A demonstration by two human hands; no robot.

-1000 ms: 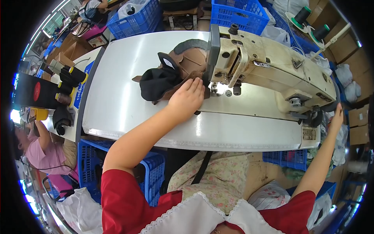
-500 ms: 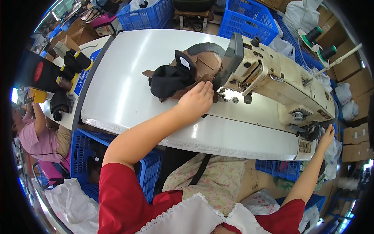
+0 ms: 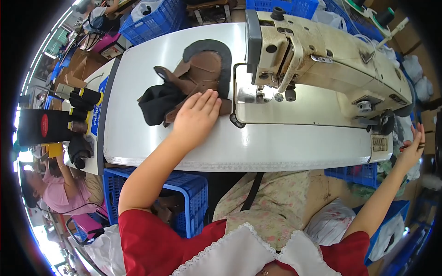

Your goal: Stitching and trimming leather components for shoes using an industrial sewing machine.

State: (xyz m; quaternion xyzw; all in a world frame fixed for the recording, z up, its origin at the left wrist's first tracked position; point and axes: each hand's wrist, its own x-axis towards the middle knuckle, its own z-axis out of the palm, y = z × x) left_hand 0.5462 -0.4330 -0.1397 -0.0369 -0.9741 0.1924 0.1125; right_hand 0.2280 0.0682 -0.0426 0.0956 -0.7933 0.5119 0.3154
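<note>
Brown workpiece (image 3: 206,64) farther left, partly beneath left hand (image 3: 195,120)

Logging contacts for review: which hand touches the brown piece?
The left hand, resting on the brown piece; the right hand is apart, by the table's right end.

Brown-black workpiece (image 3: 186,85), partly bunched, on white tabletop (image 3: 276,147).
</note>
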